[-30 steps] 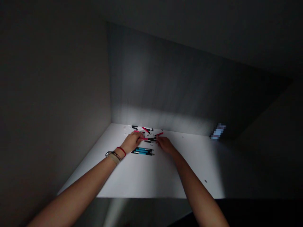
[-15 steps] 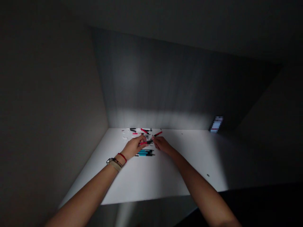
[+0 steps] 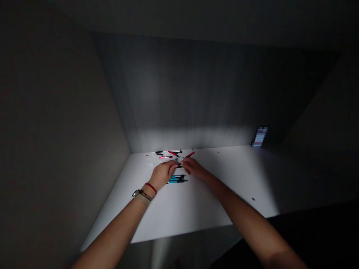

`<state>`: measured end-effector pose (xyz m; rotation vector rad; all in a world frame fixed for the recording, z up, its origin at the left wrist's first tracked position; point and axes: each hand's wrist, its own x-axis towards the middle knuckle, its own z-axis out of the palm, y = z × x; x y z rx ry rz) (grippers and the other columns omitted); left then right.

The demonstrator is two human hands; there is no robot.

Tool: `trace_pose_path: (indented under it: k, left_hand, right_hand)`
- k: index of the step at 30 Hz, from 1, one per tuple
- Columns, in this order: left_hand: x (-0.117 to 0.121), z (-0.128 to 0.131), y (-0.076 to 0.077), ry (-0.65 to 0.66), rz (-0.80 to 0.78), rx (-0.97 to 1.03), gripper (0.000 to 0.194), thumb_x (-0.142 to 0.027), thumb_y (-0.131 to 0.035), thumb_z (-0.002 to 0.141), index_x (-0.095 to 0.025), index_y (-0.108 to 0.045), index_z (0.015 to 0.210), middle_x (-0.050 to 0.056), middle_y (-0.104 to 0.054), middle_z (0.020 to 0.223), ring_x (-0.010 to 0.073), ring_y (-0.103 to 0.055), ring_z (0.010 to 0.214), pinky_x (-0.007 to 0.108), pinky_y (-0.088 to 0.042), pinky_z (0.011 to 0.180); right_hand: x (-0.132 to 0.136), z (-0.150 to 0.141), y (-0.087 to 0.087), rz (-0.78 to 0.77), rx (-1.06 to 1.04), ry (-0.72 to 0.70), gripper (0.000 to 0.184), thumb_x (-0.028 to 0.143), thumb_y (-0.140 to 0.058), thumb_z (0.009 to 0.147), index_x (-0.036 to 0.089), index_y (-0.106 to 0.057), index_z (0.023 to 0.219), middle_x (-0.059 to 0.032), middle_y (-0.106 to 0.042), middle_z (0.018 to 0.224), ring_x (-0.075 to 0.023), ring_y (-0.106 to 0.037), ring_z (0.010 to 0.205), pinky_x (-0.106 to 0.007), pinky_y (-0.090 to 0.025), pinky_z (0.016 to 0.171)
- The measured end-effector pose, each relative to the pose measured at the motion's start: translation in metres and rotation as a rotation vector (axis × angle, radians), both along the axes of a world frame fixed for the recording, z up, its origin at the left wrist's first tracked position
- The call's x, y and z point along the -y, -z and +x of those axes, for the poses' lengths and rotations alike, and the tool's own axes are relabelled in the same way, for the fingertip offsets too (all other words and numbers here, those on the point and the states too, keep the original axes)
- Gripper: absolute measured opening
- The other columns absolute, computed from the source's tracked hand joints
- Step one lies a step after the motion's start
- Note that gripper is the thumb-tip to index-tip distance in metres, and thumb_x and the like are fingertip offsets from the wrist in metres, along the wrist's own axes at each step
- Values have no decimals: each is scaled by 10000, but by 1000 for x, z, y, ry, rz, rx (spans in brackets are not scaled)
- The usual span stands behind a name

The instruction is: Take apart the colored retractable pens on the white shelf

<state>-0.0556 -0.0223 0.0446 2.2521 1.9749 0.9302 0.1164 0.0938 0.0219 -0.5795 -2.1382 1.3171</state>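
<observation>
1. Black or dark plastic, by its look, is the short stretch of a slim pen part [image 3: 180, 166] showing between the 2 hands, just above the white surface [image 3: 174, 213]; whether it touches the surface cannot be told.
2. The left hand [image 3: 165, 174] is closed in a pinch on the near end of that pen part, its fingers hiding most of the hold.
3. The right hand [image 3: 194, 169] has its fingers curled at the opposite end; whether they grip it or merely meet it is unclear.
4. The part should be light and fairly stiff, and its smooth, round shape could roll or slip. A fingertip pinch near each end, in line with its length, seems the best hold; sideways bending could strain a thin barrel.
5. Blue pens [image 3: 174, 181] lie close together below the left hand, partly covered by it. Their middles would offer a steady hold.
6. Red pen parts [image 3: 165, 157] and white scraps [image 3: 150, 164] lie loose beyond the hands; the smallest would probably need fingertips.
7. No tray, cup or box can be made out. The barrels may be hollow, but what they contain is too small to tell.
</observation>
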Motion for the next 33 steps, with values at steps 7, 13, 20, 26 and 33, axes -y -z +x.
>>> trace_pose_path:
  k: [7,13,20,26,33]
  left_hand:
    - [3,1,1,37,-82,53,302,-482,-436,959,-245,-618,997,-9,-626,687,163,-581,619,245,-339,575]
    - [3,-2,0,40,-17,97,293,-475,-511,923,-229,-582,1064,-12,-613,704,155,-558,616,231,-345,572]
    - [4,-2,-3,103,-6,97,300,-447,-470,950,-213,-656,979,22,-660,761,168,-584,685,239,-376,607]
    - [1,-3,1,104,-11,109,315,-424,-452,963,-216,-687,934,29,-684,799,164,-583,665,241,-359,585]
    - [1,-7,3,28,16,195,373,-469,-553,900,-218,-512,1172,-11,-626,751,150,-555,594,229,-353,552]
  right_hand:
    - [-1,0,8,15,105,48,554,596,-373,935,194,-444,560,49,-404,408,-87,-381,391,-230,-320,457]
    - [2,2,-1,-44,5,2,424,567,-524,858,192,-490,662,58,-476,482,-83,-395,389,-219,-296,421]
    - [4,4,-5,29,100,75,503,490,-416,920,187,-459,522,46,-405,380,-77,-376,377,-222,-312,460]
    - [3,4,-4,-80,-20,25,213,349,-536,804,193,-492,666,66,-488,475,-82,-419,398,-208,-315,429]
    - [-1,9,-8,21,107,41,385,355,-511,851,186,-456,510,51,-434,366,-68,-381,332,-204,-302,397]
